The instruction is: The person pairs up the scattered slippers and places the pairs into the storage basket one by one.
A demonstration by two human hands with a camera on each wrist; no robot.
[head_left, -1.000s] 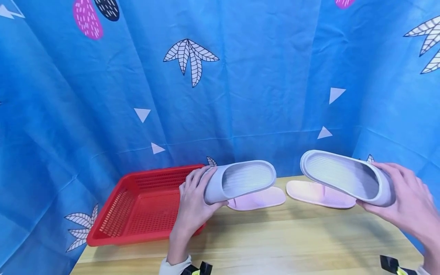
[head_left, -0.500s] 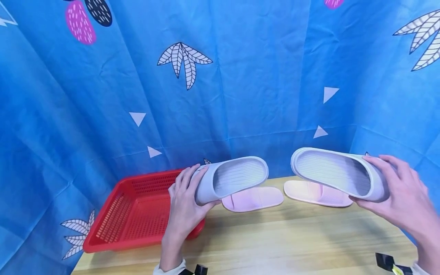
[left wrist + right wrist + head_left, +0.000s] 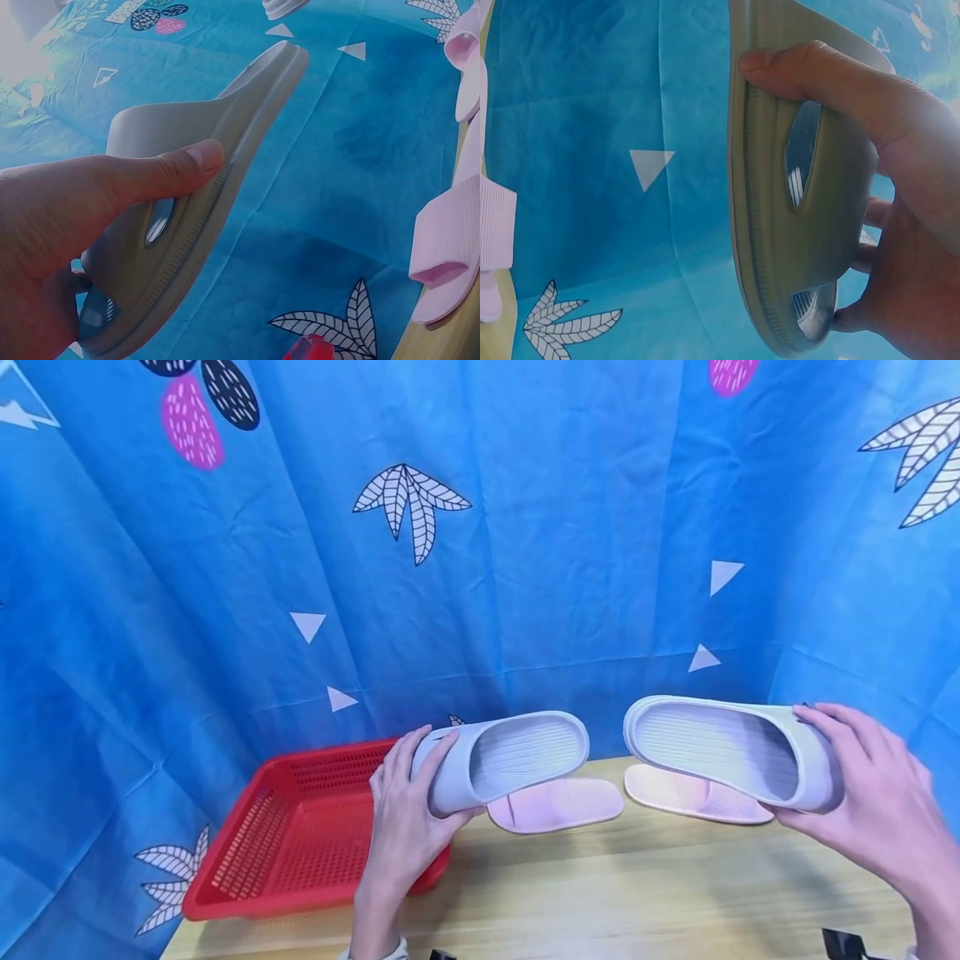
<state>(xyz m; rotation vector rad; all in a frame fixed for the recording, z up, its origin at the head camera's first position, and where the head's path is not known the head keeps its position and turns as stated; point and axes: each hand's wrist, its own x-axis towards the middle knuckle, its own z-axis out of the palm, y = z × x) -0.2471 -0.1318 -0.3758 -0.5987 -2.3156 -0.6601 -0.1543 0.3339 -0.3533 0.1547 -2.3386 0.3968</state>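
Head view: both hands [image 3: 408,802] [image 3: 881,793] in a grip on pale slippers [image 3: 517,756] [image 3: 723,747], one each, before a leaf-printed blue curtain [image 3: 570,568].

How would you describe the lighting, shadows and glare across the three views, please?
Head view: bright overall, with soft shadows on the wooden table; left wrist view: washed-out glare at upper left, the left hand and left-hand slipper dim; right wrist view: paler light at upper right, the right-hand slipper dull and shaded.
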